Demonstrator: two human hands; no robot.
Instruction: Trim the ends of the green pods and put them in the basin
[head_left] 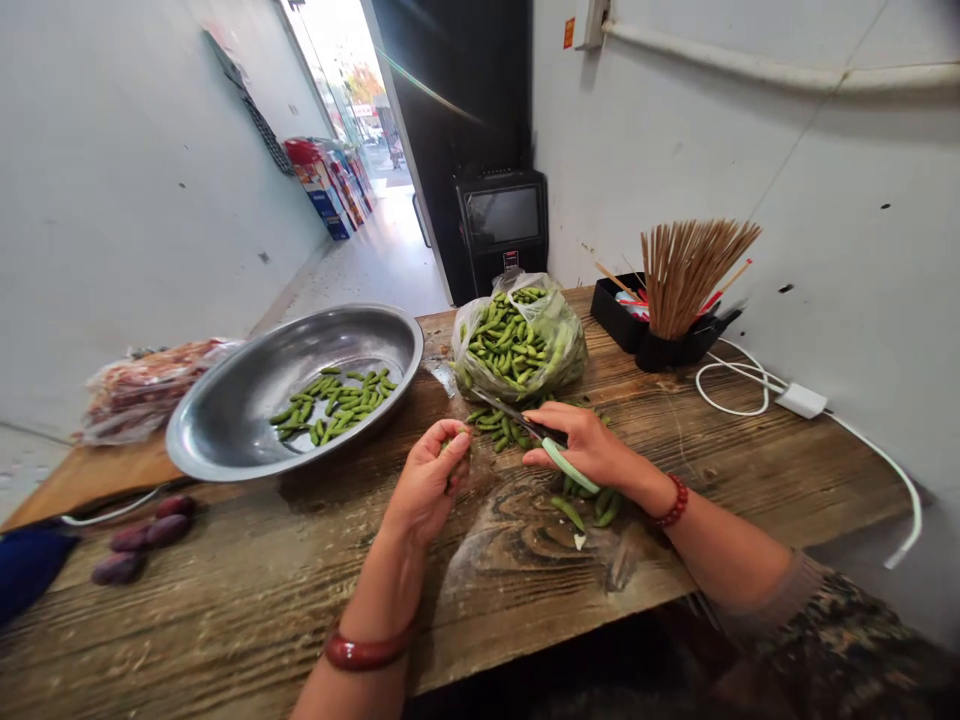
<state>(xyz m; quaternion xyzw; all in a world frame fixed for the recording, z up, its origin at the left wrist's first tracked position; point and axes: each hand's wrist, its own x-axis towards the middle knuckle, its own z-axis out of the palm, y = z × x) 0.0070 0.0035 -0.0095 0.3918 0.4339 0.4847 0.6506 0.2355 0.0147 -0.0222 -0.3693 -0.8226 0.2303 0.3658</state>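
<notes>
My right hand (pixel 581 440) is wrapped round a pair of scissors (pixel 559 458) with pale green handles. Their dark blades point left, toward the bag. Closed fingers on my left hand (pixel 431 470) hold edamame pods, mostly hidden, with a little green showing at the fingertips. Loose edamame pods (pixel 504 428) lie on the table between and beyond my hands, and a few more rest under my right wrist. A clear plastic bag (pixel 566 350) full of pods stands behind them. To the left, a wide steel basin (pixel 217 425) has pods on its bottom.
Purple plums (pixel 142 535) lie at the left of the wooden table (pixel 300 600). Behind them is a bagged reddish bundle (pixel 154 385). At the back right stand a black holder (pixel 664 350) of thin sticks (pixel 690 275) and a white cable with a plug block (pixel 801 400).
</notes>
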